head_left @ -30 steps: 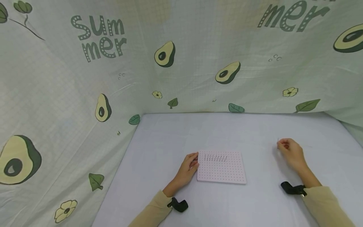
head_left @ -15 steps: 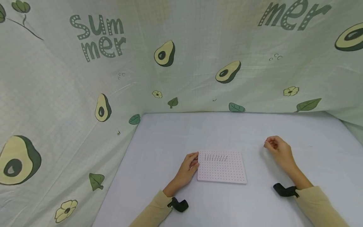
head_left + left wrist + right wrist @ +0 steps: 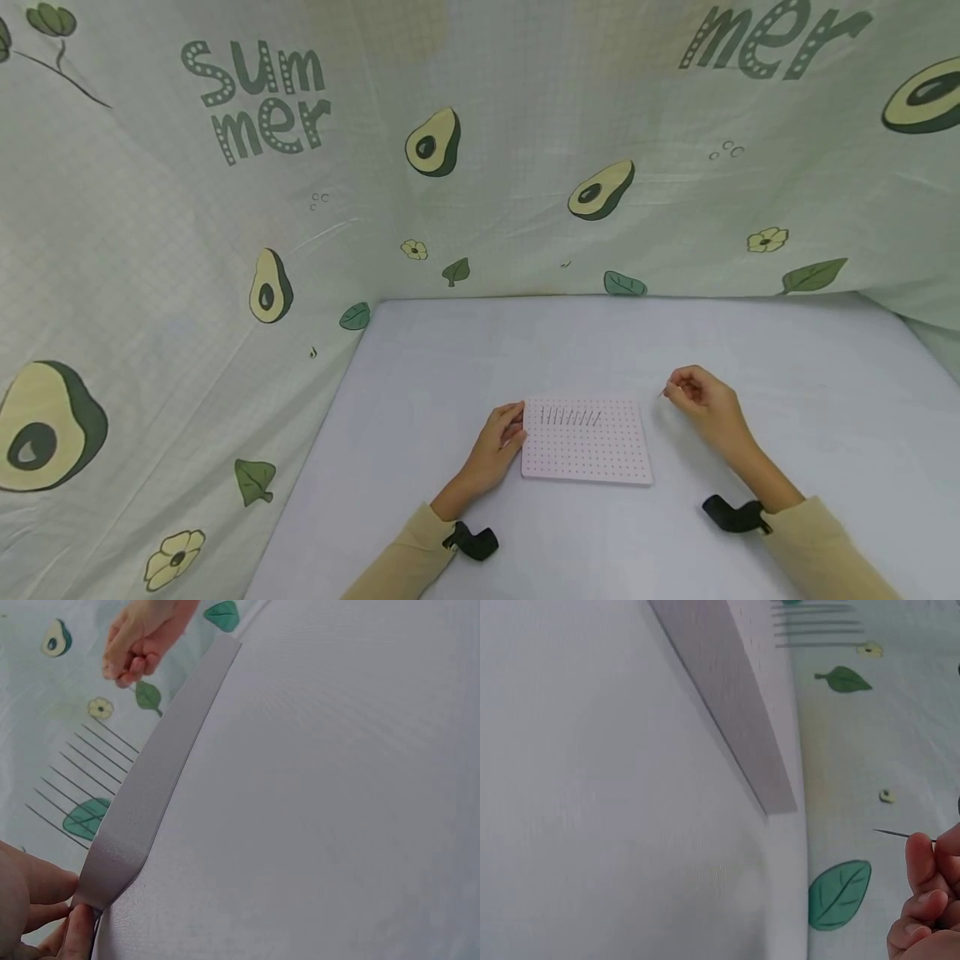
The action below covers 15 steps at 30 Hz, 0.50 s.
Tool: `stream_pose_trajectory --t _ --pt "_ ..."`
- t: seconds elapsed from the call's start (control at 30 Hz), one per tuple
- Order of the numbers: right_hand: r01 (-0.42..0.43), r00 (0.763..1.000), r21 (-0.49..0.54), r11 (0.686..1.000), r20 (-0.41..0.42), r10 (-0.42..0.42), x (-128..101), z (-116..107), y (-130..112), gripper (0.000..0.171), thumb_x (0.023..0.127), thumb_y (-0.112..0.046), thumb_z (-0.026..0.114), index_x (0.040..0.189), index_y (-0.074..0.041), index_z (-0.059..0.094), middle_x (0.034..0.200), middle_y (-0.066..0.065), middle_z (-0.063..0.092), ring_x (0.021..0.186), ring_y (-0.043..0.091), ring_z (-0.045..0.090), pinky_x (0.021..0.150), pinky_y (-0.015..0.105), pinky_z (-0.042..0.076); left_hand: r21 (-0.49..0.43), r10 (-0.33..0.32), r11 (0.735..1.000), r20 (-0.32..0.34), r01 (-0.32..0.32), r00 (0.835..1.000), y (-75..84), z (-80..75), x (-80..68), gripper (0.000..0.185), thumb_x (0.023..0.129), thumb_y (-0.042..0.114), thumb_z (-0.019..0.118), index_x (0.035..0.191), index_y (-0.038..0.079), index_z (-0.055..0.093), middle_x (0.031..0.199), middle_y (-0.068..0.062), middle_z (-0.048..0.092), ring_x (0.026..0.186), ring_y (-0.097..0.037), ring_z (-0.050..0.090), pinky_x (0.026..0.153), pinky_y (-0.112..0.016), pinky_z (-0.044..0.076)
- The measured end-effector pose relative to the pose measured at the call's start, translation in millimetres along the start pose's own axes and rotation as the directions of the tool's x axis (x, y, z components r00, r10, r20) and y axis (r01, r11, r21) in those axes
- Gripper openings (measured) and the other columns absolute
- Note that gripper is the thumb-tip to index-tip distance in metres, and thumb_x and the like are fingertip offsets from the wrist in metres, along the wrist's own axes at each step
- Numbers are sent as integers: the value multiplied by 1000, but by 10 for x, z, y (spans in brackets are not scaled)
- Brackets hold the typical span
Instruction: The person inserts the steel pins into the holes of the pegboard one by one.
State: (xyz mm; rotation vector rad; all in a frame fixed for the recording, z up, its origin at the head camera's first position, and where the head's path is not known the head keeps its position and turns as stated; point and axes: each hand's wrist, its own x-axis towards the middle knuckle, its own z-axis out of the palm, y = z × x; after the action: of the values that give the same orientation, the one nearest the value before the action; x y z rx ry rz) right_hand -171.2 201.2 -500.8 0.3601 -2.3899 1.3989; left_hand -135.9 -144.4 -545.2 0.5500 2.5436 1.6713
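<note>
A pale pink pegboard (image 3: 585, 462) with rows of small holes lies on the table. Several thin dark needles (image 3: 570, 417) stand in a row near its far edge, some leaning. My left hand (image 3: 491, 450) holds the board by its left edge; in the left wrist view the fingers (image 3: 52, 877) grip its corner. Just beyond the board's far right corner, my right hand (image 3: 705, 404) is raised above the table. Between thumb and fingertips it pinches one needle (image 3: 891, 833), its tip pointing out from the fingers and apart from the board.
A white table (image 3: 450, 350) spreads around the board. Behind it and along the left hangs a pale green cloth (image 3: 510, 100) printed with avocados, leaves and lettering. A black wrist mount (image 3: 731, 515) sits on the right forearm, another black mount (image 3: 476, 543) on the left.
My right hand has moved left across the table with the needle, from the far right to beside the board. The left hand and the board have stayed in place.
</note>
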Motion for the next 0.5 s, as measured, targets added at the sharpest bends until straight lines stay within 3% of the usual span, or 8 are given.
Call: stream_pose_trajectory --t 0.33,0.5 --pt "35 997 38 999 68 -37 -112 246 -164 10 89 8 67 92 0 63 80 8 65 72 6 44 50 16 37 5 14 1000 -16 -13 1000 -32 6 8 52 103 3 51 150 -8 34 147 -21 37 130 -32 46 111 -33 41" --pt "34 995 44 998 91 -38 -171 344 -176 13 88 7 69 92 -4 65 78 2 53 72 8 43 51 18 35 9 12 1000 -18 -12 1000 135 0 -9 50 101 -5 49 147 -15 32 145 -28 36 129 -39 46 111 -41 41"
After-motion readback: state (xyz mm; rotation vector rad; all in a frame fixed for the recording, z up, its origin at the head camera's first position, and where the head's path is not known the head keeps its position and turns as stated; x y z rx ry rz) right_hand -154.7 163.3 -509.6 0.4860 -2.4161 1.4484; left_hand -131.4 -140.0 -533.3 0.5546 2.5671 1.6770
